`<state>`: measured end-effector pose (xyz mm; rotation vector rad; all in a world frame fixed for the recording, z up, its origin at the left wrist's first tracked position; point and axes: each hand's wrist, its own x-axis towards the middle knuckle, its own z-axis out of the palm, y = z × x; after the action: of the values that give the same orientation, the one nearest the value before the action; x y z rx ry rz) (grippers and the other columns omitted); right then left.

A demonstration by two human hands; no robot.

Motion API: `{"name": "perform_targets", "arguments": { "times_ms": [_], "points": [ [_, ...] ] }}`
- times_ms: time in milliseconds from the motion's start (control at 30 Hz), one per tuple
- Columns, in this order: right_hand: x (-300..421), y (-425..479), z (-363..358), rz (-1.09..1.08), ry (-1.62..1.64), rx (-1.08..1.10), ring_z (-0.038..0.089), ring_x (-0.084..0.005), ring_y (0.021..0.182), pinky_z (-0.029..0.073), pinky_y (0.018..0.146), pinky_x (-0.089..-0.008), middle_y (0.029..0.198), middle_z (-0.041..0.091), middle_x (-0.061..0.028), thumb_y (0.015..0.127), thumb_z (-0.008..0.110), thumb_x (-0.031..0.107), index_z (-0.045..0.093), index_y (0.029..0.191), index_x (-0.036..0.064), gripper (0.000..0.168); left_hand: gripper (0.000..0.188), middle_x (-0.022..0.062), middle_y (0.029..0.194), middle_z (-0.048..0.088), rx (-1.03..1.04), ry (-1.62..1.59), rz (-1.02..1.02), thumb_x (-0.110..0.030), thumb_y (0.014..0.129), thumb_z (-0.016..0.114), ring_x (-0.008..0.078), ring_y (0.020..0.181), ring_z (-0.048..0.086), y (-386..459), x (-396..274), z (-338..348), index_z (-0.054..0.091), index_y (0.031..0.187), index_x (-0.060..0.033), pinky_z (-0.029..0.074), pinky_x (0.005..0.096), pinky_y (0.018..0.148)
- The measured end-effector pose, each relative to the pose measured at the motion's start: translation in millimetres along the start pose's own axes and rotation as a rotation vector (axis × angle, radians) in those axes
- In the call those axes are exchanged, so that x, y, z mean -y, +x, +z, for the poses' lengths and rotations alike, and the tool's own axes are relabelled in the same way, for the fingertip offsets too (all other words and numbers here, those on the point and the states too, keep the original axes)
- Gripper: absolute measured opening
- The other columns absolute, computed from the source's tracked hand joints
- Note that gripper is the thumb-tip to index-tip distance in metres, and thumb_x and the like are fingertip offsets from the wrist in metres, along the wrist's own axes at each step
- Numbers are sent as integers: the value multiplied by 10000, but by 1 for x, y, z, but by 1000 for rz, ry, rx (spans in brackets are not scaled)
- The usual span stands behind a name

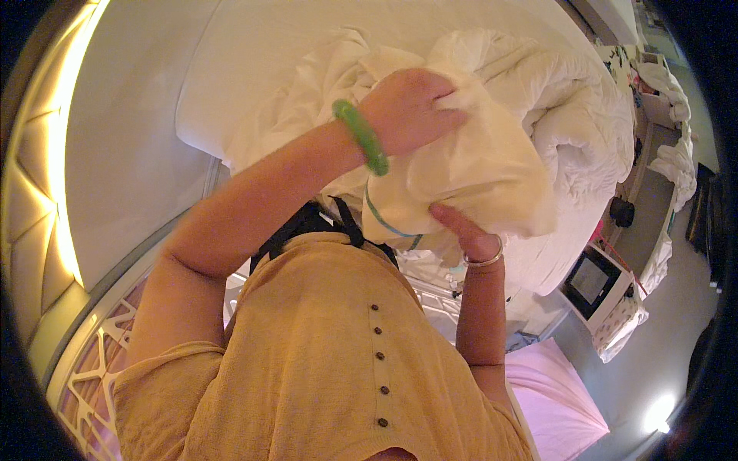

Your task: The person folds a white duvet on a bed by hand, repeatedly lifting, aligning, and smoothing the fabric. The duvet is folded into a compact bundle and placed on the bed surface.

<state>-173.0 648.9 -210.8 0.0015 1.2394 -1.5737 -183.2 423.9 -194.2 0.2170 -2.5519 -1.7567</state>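
My left hand [412, 109], with a green bangle at its wrist, is closed on a fold of pale white fabric [484, 155]. My right hand [464, 227], wearing a silver-coloured bangle, has its thumb on top of the same fabric near its lower edge. The right fingers are hidden beneath the cloth, which lies bunched over them. A thin blue-green line [377, 213] curves along the fabric's near left part. Behind and to the right of it, a rumpled white duvet [576, 121] lies on the bed [248, 46].
A lit padded headboard [34, 167] runs down the left side. A white lattice rail [95, 369] stands beside me. On the right are a white box-like item with a dark framed front [592, 282], a pink cloth-covered surface [548, 397] and a bright lamp [662, 426].
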Motion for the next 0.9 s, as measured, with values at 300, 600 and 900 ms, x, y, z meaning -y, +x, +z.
{"name": "perform_targets", "arguments": {
  "times_ms": [300,600,900],
  "points": [
    [-37,-14,-6,33,-6,-277,536,-240,1093,446,945,-385,1202,546,-116,790,651,145,463,1254,8,519,322,225,878,629,344,167,258,-267,816,571,367,883,613,42,-37,65,618,981,5,469,447,780],
    [-18,-37,-55,-233,254,-258,495,-310,1176,393,1009,-427,1290,495,-158,783,606,239,362,1331,-5,648,392,65,968,641,379,-672,-571,-371,908,544,123,794,608,-18,48,47,606,1091,-31,502,261,678],
    [-16,-32,-63,-298,145,-375,512,-304,1157,406,994,-426,1272,508,-168,791,559,234,382,1319,-15,609,314,28,739,624,331,-653,-581,-329,892,590,106,577,572,-32,25,52,618,863,-18,495,233,546]
  ]
}}
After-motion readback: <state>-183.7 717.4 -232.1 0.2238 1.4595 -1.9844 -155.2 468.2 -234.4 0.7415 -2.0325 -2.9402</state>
